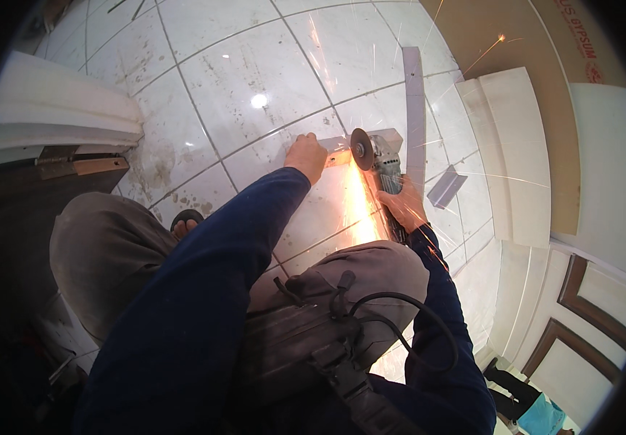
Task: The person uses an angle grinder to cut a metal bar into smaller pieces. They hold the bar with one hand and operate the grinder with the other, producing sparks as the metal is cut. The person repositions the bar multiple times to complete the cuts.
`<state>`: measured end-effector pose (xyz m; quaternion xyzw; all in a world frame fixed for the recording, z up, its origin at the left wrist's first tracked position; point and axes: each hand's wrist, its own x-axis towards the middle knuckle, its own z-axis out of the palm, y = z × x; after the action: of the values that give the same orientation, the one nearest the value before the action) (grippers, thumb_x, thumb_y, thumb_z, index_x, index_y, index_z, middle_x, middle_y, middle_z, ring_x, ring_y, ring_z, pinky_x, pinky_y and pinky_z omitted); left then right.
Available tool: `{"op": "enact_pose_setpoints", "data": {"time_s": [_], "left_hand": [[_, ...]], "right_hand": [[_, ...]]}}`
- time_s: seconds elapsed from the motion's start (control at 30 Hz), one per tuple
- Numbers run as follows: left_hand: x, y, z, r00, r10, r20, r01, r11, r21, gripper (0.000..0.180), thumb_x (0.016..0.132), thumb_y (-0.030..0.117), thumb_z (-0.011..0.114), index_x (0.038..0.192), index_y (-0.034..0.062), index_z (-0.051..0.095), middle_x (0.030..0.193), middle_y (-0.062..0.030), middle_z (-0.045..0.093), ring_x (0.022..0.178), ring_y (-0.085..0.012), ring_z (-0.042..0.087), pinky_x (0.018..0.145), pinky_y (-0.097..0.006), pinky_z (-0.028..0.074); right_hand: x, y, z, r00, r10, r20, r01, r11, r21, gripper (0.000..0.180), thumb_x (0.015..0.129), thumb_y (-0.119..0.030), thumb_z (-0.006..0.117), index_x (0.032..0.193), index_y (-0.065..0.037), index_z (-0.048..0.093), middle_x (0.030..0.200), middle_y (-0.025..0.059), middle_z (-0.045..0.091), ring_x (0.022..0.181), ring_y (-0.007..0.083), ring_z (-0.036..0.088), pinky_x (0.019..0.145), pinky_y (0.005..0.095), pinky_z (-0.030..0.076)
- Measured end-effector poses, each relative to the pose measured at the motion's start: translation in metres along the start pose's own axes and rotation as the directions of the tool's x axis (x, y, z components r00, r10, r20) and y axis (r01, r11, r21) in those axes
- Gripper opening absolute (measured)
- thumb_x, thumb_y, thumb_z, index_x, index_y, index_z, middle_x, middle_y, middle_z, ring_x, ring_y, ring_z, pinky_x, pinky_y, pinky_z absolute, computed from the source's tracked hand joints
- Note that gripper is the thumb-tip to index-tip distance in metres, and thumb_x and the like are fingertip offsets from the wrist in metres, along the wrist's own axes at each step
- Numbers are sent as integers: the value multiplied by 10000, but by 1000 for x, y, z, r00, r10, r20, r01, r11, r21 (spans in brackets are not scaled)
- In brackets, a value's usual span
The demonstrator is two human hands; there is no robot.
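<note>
My right hand (403, 203) is wrapped round the grey body of an angle grinder (386, 161). Its round disc (361, 149) meets a metal angle bar (337, 144) lying on the tiles, and bright orange sparks (361, 210) stream from there back toward my right knee. With closed fingers, my left hand (307, 156) grips the bar's left end, a short way left of the disc. The bar's right end shows beyond the grinder head. Part of the cut is hidden by the disc and the glare.
A long grey metal strip (414, 109) and a short angle piece (447, 187) lie to the right. Pale panels (516, 152) and brown board (556, 87) lean farther right. At left stands a dark door (45, 188). Another person (537, 413) is at lower right.
</note>
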<state>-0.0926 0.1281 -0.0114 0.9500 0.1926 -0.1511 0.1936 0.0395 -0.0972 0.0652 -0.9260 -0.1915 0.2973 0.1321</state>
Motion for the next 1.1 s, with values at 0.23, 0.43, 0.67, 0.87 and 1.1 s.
{"op": "enact_pose_setpoints", "data": {"time_s": [0.23, 0.43, 0.67, 0.87, 1.1], "left_hand": [[1, -2, 2, 1000, -5, 9, 5, 1000, 1, 235, 838, 50, 696, 1048, 8, 791, 1204, -196, 622, 1127, -342, 632, 903, -412, 594], [-1, -1, -1, 1000, 2, 14, -2, 1000, 5, 226, 848, 53, 688, 1043, -4, 787, 1204, -195, 621, 1125, -343, 632, 907, -411, 592], [1, -3, 5, 1000, 6, -16, -6, 1000, 1, 213, 852, 70, 688, 1026, -3, 786, 1188, -192, 622, 1113, -339, 633, 894, -414, 591], [1, -4, 4, 1000, 1, -13, -1, 1000, 3, 215, 850, 75, 687, 1026, 4, 787, 1192, -191, 622, 1111, -341, 634, 897, -418, 588], [-1, -1, -2, 1000, 5, 8, -5, 1000, -8, 240, 850, 73, 690, 1058, 4, 786, 1200, -191, 622, 1124, -341, 633, 909, -417, 587]], "right_hand": [[12, -2, 4, 1000, -10, 26, 9, 999, 40, 683, 762, -409, 776, 1238, 48, 598, 1160, 288, 721, 1069, 401, 724, 927, 464, 562], [22, 6, 6, 998, -59, 30, 56, 995, 84, 674, 764, -421, 789, 1203, 54, 601, 1087, 274, 736, 1030, 405, 731, 894, 474, 569], [18, 5, 5, 997, -71, 6, 70, 997, 37, 696, 757, -453, 784, 1150, 86, 585, 1051, 303, 718, 995, 434, 724, 873, 464, 567], [11, 5, 3, 997, -79, 21, 78, 996, 38, 706, 763, -459, 784, 1165, 80, 572, 1083, 309, 713, 1023, 428, 721, 890, 468, 562], [12, 11, 6, 995, -98, -7, 98, 995, -1, 726, 746, -429, 783, 1214, 82, 566, 1116, 321, 715, 1048, 436, 720, 907, 472, 562]]}}
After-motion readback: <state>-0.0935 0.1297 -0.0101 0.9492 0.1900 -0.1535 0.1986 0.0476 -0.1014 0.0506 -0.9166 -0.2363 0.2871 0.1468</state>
